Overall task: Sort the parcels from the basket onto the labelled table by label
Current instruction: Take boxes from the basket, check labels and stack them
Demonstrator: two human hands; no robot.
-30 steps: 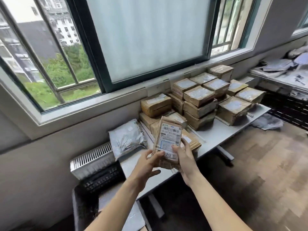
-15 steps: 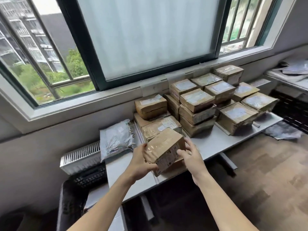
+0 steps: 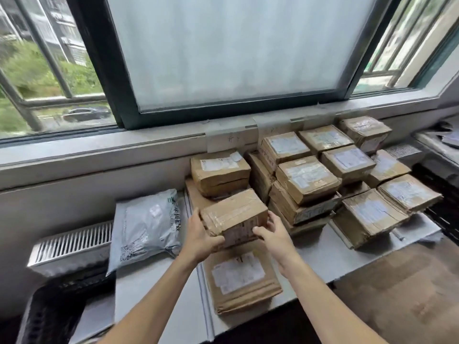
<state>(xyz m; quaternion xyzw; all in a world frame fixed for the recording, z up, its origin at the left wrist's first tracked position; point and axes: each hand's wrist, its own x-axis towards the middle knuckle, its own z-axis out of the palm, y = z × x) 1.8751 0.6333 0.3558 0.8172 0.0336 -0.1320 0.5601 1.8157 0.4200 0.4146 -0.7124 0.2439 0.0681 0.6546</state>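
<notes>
At nine o'clock from the held parcel, a grey plastic mailer [image 3: 146, 227] slumps on the surface [image 3: 323, 247], slack and soft. Next comes the left hand [image 3: 201, 234], its fingers curled round the left end of the brown cardboard parcel [image 3: 233, 214]. This sits low over the middle of the surface, above a flat parcel [image 3: 241, 276] at six o'clock; whether the two touch I cannot tell. It looks like a stiff taped carton, small and probably light. The glossy tape may be slippery and the creased corners suggest soft board, so the short ends, on bare cardboard, seem the safest hold. The right hand [image 3: 275, 234] clasps the right end, thumb on the near face. At three o'clock stand the stacked boxes [image 3: 308, 177].
</notes>
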